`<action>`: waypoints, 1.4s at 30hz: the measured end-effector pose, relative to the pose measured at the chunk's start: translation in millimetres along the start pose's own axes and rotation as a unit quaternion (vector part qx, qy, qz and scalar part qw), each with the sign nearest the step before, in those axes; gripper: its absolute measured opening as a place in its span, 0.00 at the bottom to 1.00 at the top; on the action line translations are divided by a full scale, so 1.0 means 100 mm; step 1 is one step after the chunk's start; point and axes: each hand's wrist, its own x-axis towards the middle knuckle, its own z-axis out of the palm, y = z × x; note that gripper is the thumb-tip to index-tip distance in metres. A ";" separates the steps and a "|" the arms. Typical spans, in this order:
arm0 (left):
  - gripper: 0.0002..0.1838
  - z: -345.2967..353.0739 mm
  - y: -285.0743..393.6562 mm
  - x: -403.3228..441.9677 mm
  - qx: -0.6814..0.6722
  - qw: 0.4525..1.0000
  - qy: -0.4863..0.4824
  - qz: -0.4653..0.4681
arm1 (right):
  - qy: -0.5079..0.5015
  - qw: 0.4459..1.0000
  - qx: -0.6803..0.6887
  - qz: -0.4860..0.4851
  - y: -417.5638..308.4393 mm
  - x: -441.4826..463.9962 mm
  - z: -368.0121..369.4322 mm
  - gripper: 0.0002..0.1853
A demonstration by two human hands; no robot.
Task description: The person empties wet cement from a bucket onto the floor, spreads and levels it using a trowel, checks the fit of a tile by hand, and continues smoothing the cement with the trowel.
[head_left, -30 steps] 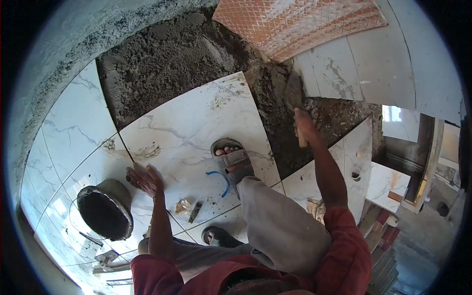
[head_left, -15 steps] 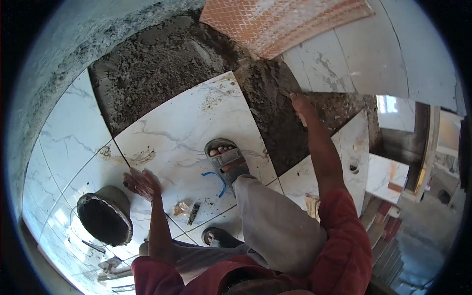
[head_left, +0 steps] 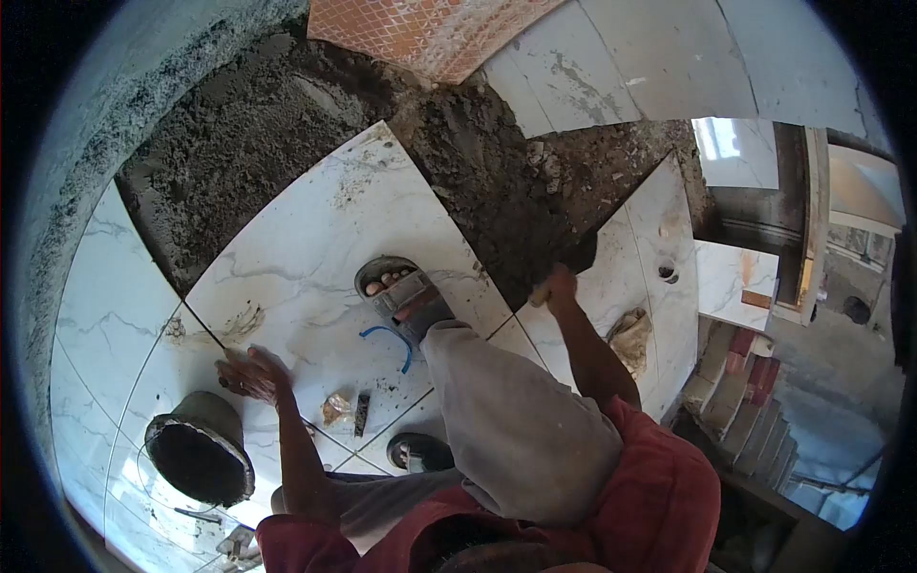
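My left hand (head_left: 253, 374) lies with its fingers spread on the white marbled floor tile (head_left: 334, 224), just above a bucket (head_left: 205, 413) with dark contents. My right hand (head_left: 554, 285) is closed in a fist at the lower end of the dark wet mortar (head_left: 492, 181), beside the tile's right corner. From the fist a dark, blade-like shape points up and right; it looks like a trowel (head_left: 581, 252), its handle hidden in my fingers. My sandalled foot (head_left: 406, 298) rests on the tile, next to a blue curved strip (head_left: 394, 344).
A patterned orange tile (head_left: 430, 36) leans at the top. Rough mortar (head_left: 248, 124) spreads along the wall. A crumpled brown piece (head_left: 630, 341) and a holed tile (head_left: 668, 274) are at the right, with steps (head_left: 755, 430) dropping away beyond. A small dark bar (head_left: 362, 414) lies by my leg.
My right hand has drawn back toward me over the mortar, from its far part to the near edge. My left hand stays on the tile. The view has shifted slightly.
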 end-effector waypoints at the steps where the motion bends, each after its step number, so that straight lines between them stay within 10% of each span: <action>1: 0.36 0.03 -0.04 0.00 0.002 1.000 0.004 0.014 | -0.028 0.998 0.046 -0.026 0.13 0.19 0.16 0.13; 11: 0.37 0.01 -0.03 0.00 -0.033 0.999 0.010 0.019 | -0.048 0.989 0.136 -0.029 -1.03 -0.59 2.79 0.17; 14: 0.37 0.00 -0.03 -0.02 -0.017 1.000 -0.006 0.013 | -0.168 0.979 -0.068 -0.089 -1.23 -0.51 2.79 0.20; 18: 0.37 -0.04 -0.04 -0.01 -0.014 1.000 -0.014 0.011 | -0.108 0.989 0.094 -0.020 -1.13 -0.73 2.62 0.21; 28: 0.36 -0.03 -0.02 0.00 0.021 1.000 -0.010 0.015 | -0.153 0.970 -0.135 -0.134 -1.25 -0.52 1.96 0.29; 31: 0.36 -0.02 -0.01 0.02 0.014 1.000 -0.010 0.007 | -0.021 0.855 -0.403 -0.327 -1.12 -0.17 1.31 0.34; 37: 0.37 -0.02 -0.02 0.02 0.008 1.000 -0.004 0.009 | -0.158 0.854 -0.449 -0.211 -1.50 -0.28 0.82 0.42; 42: 0.37 -0.04 0.02 0.02 0.016 1.000 -0.003 0.008 | -0.153 0.630 -0.656 -0.387 -1.75 0.50 1.17 0.38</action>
